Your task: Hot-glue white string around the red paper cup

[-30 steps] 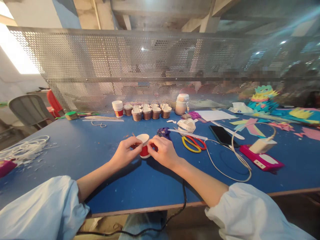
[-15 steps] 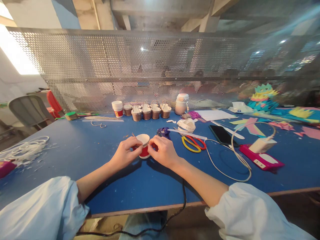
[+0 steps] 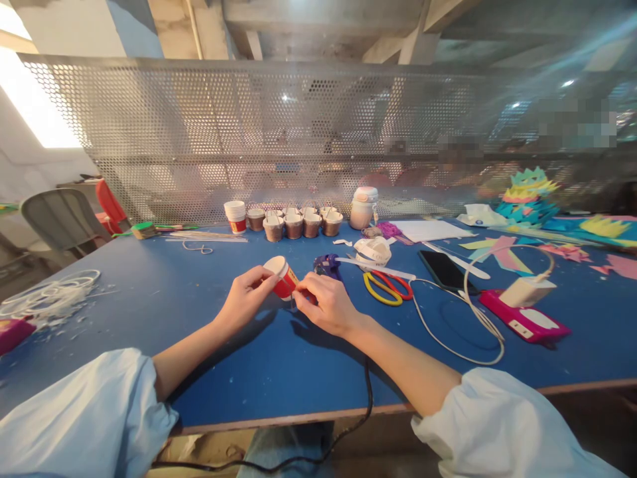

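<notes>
Red-and-white paper cup (image 3: 285, 284) between both hands, above blue table (image 3: 223, 378), tilted, mouth toward upper left. Left hand (image 3: 245, 293): thumb and fingers pinched on cup near rim. Right hand (image 3: 322, 302): fingers drawn narrow, tips at cup's lower right side; cannot tell if gripping. Glue gun (image 3: 326, 266) just beyond right hand; scissors (image 3: 393, 287), yellow and red handles, to its right. Stacked cups (image 3: 235, 218) farther back, beside brown-wrapped cups (image 3: 294, 229). Phone (image 3: 442, 269) right of scissors.
</notes>
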Demonstrator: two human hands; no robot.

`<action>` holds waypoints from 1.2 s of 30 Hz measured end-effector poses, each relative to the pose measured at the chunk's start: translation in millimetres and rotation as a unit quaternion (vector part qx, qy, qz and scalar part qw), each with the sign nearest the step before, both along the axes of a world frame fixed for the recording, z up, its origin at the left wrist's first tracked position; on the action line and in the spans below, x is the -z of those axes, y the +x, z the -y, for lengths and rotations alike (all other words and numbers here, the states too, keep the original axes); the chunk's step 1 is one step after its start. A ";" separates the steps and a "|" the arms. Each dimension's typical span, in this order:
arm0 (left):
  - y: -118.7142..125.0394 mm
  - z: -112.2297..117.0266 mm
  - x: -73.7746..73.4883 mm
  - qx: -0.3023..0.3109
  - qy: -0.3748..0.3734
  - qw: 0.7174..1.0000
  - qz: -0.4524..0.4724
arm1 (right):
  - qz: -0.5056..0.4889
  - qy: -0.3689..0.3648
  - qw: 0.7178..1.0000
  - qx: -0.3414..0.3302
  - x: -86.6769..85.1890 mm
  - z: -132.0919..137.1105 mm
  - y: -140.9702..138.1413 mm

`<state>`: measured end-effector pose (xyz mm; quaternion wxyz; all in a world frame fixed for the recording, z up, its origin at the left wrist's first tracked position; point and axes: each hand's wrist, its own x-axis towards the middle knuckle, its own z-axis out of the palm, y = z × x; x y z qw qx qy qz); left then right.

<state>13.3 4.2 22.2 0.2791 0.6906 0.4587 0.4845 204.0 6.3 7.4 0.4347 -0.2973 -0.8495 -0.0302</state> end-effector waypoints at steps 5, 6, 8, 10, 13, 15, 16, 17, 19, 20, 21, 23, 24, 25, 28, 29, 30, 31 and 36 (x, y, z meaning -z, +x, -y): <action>-4.3 -7.7 1.2 -0.045 -0.007 0.999 0.013 | -0.010 -0.037 0.999 0.012 -2.1 -6.9 9.0; -5.4 -9.8 2.2 -0.053 -0.006 0.998 0.015 | -0.015 -0.044 0.999 0.021 -2.1 -9.0 11.4; -7.5 -13.6 4.2 -0.062 -0.005 0.998 0.018 | -0.026 -0.053 0.997 0.048 -1.5 -13.4 16.1; -9.3 -16.2 5.8 -0.066 -0.008 0.998 0.022 | -0.030 -0.059 0.995 0.076 -0.9 -17.0 20.3; -10.8 -17.6 6.3 -0.071 -0.026 0.996 0.037 | -0.020 -0.069 0.992 0.106 -2.1 -19.5 24.8; -11.3 -17.8 5.8 -0.071 -0.040 0.995 0.053 | -0.007 -0.081 0.990 0.111 -5.0 -18.9 26.9; -11.5 -17.9 5.6 -0.070 -0.044 0.995 0.059 | 0.000 -0.094 0.990 0.109 -7.3 -18.1 27.9; -11.7 -18.2 5.4 -0.070 -0.044 0.995 0.064 | 0.008 -0.111 0.988 0.105 -9.9 -17.0 29.1; -12.1 -19.4 5.8 -0.074 -0.041 0.994 0.065 | 0.027 -0.162 0.982 0.096 -16.1 -14.9 32.2; -12.3 -20.1 6.3 -0.077 -0.039 0.994 0.063 | 0.038 -0.197 0.976 0.090 -19.4 -14.1 34.4; -12.5 -20.9 7.0 -0.079 -0.039 0.994 0.061 | 0.052 -0.234 0.967 0.084 -22.7 -13.7 37.3; -12.8 -22.2 8.4 -0.081 -0.042 0.994 0.058 | 0.093 -0.317 0.941 0.071 -28.5 -14.4 45.4; -12.8 -22.6 9.0 -0.080 -0.044 0.994 0.057 | 0.121 -0.360 0.923 0.067 -31.1 -15.5 50.3; -12.8 -22.9 9.6 -0.080 -0.046 0.994 0.056 | 0.150 -0.399 0.902 0.070 -33.5 -16.9 55.8; -13.0 -23.0 11.0 -0.076 -0.052 0.994 0.056 | 0.222 -0.455 0.853 0.129 -39.6 -22.5 72.2; -13.0 -22.9 11.3 -0.074 -0.054 0.994 0.056 | 0.236 -0.449 0.846 0.165 -41.2 -24.6 76.8; -13.1 -22.8 11.6 -0.072 -0.055 0.994 0.057 | 0.244 -0.436 0.842 0.204 -42.1 -26.8 80.5; -13.2 -22.7 11.7 -0.070 -0.056 0.994 0.056 | 0.243 -0.418 0.841 0.243 -42.2 -29.3 83.2; -12.0 -21.9 11.6 -0.055 -0.057 0.995 0.053 | 0.133 -0.313 0.902 0.267 -25.0 -45.0 78.4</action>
